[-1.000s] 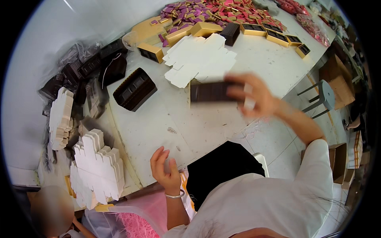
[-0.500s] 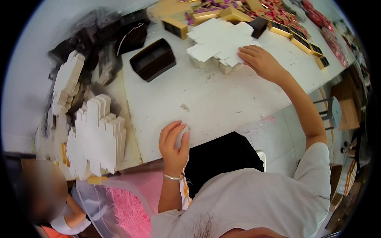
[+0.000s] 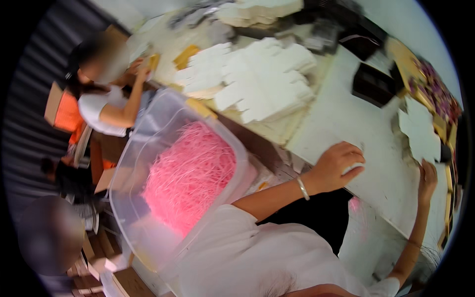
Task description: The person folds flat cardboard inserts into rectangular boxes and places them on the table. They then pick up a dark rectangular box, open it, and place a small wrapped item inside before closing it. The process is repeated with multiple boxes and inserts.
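Note:
My left hand [image 3: 341,166], with a silver bangle at the wrist, hovers over the table's near edge. Its fingers are bent, the thumb stands apart, and nothing shows in it. At the right, my right hand [image 3: 428,180] reaches to the near edge of a stack of flat white card blanks [image 3: 419,127]. Its fingertips touch that edge, fingers stretched out and slightly blurred. Beyond lies a dark brown open box [image 3: 373,85]. Left of my left hand is a larger stack of notched white card blanks [image 3: 269,79].
A clear plastic tub [image 3: 242,153] of pink shredded paper [image 3: 193,173] stands beside me at the left. Another person [image 3: 114,109] works at the table's far left. Gold boxes [image 3: 440,127] and small purple-and-gold pieces [image 3: 433,89] lie at the far right.
The view has swung left, bringing the tub and another person fully in. My right hand has slid toward the near edge of the small stack. My left hand stays by the table edge.

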Available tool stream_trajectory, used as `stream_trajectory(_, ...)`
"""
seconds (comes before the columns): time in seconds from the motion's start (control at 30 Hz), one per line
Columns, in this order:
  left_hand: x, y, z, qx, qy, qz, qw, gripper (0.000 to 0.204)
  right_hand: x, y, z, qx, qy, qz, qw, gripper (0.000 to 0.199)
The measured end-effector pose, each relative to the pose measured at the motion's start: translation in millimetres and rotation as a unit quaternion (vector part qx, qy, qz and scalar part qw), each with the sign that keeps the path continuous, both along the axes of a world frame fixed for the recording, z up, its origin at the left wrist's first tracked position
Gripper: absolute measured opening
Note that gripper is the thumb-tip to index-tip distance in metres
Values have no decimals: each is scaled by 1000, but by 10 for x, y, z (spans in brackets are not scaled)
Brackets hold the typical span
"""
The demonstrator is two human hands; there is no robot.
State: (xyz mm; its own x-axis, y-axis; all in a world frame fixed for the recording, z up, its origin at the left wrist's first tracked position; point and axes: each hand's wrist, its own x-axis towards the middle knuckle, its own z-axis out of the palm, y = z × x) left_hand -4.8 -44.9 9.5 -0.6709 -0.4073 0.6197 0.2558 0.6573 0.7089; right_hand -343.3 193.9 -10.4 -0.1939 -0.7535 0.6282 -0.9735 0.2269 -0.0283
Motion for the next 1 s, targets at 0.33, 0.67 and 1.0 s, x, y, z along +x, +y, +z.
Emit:
stream_trajectory(0.33,16,8,42,-14,-3,-18,1000,15,220,-190,395,84,-120,79,986,30)
stream_trajectory(0.67,-24,112,192,-25,-63,-36,997,16,48,-387,944,91,-354,-31,930,16)
stream_trajectory(1.0,13,223,269,-235,-65,-12,970,32,2300,-557,397,20,85,109,990,28)
